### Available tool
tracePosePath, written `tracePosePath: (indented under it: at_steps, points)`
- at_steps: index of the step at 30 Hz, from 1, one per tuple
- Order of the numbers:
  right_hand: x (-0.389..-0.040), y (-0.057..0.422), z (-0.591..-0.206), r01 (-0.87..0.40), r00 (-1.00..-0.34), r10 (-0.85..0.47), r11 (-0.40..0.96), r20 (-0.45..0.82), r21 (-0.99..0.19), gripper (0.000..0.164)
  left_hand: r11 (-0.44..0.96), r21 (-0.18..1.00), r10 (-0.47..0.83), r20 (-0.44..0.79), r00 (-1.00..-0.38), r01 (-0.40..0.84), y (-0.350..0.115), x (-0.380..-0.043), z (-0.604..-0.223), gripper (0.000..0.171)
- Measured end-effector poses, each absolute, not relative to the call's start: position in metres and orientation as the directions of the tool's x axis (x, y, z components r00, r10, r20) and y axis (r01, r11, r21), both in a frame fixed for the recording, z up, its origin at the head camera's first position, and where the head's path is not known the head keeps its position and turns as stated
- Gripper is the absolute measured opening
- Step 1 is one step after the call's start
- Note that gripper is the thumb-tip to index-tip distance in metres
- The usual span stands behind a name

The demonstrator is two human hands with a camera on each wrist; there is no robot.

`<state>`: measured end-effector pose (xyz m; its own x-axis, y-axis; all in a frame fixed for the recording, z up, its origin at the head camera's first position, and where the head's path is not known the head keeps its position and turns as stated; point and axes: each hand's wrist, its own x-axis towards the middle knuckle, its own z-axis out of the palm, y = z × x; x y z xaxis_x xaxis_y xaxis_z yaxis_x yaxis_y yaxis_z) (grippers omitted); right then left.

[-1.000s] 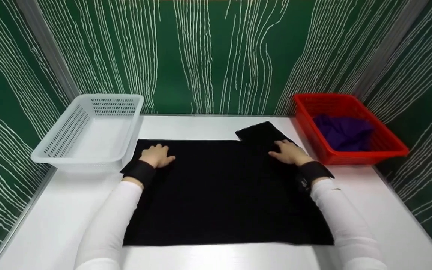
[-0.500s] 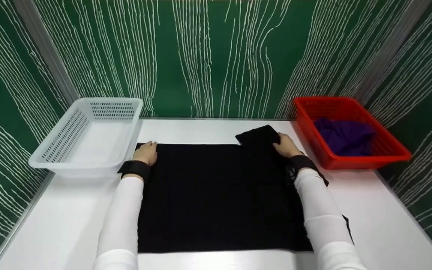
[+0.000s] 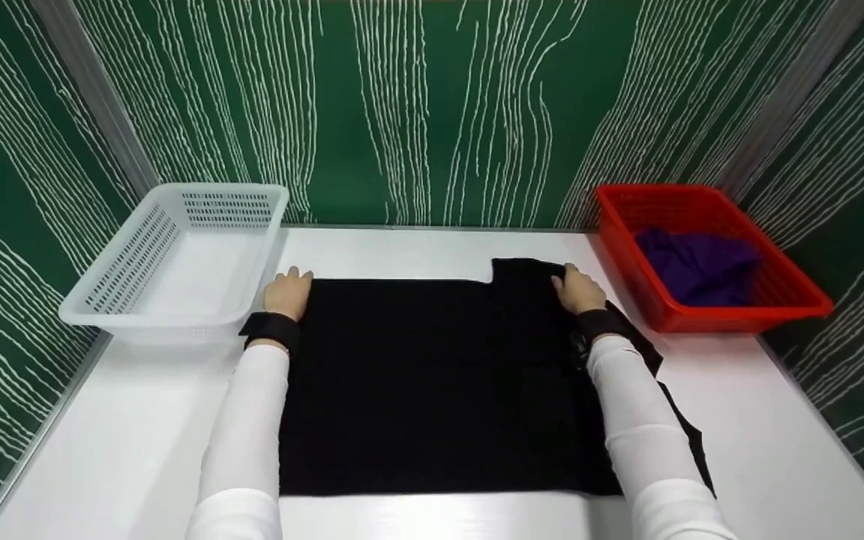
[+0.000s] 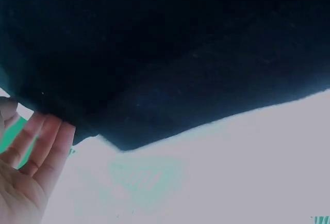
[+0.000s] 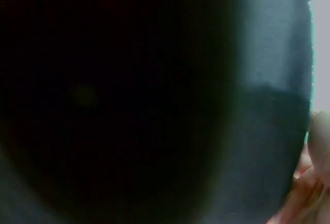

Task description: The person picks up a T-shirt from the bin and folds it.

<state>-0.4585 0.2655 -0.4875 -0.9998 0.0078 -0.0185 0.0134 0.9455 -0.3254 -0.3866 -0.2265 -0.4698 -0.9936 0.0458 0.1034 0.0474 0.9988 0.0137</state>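
A black T-shirt (image 3: 432,382) lies spread sideways on the white table, its sleeve flap (image 3: 523,274) sticking out at the far right. At its far left corner my left hand (image 3: 289,292) grips the edge; the left wrist view shows the fingers (image 4: 49,136) against the cloth's border. My right hand (image 3: 579,291) pinches the shirt beside the sleeve flap. Dark fabric fills most of the right wrist view, with part of the right hand (image 5: 317,157) at its right edge. My right forearm covers part of the shirt's uneven right side.
A white perforated basket (image 3: 76,311) stands at the back left. On the back right is a red basket (image 3: 747,319) holding a crumpled purple cloth (image 3: 698,266). Green panels (image 3: 454,112) with white lines enclose the table (image 3: 387,251) at the back and sides.
My left hand has shifted left and up to the shirt's corner and taken hold. The right hand has moved up and gripped near the sleeve, whose flap has straightened. More shirt shows right of my forearm.
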Motion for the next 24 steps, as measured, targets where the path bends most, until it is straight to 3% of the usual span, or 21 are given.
tracePosePath:
  at_steps: [7, 14, 20, 24]
  points:
    - [-0.448, 0.267, -0.483, 0.033, -0.994, 0.007, 0.970, -0.106, -0.241, 0.051, 0.998, 0.028, 0.053, 0.063, -0.997, 0.055, -0.228, -0.389, -0.472, 0.025]
    - [-0.443, 0.271, -0.485, -0.041, -0.998, -0.047, 0.978, -0.027, -0.202, 0.048, 0.995, -0.002, 0.102, 0.168, -0.980, 0.103, -0.229, -0.388, -0.477, 0.018]
    - [-0.446, 0.273, -0.491, -0.209, -0.978, -0.193, 0.923, 0.080, -0.324, 0.032, 0.984, -0.034, 0.178, 0.175, -0.968, 0.175, -0.228, -0.384, -0.477, 0.016]
    - [-0.451, 0.273, -0.494, -0.239, -0.971, -0.197, 0.854, 0.137, -0.463, 0.031, 0.974, -0.031, 0.225, 0.149, -0.963, 0.223, -0.227, -0.384, -0.471, 0.016]
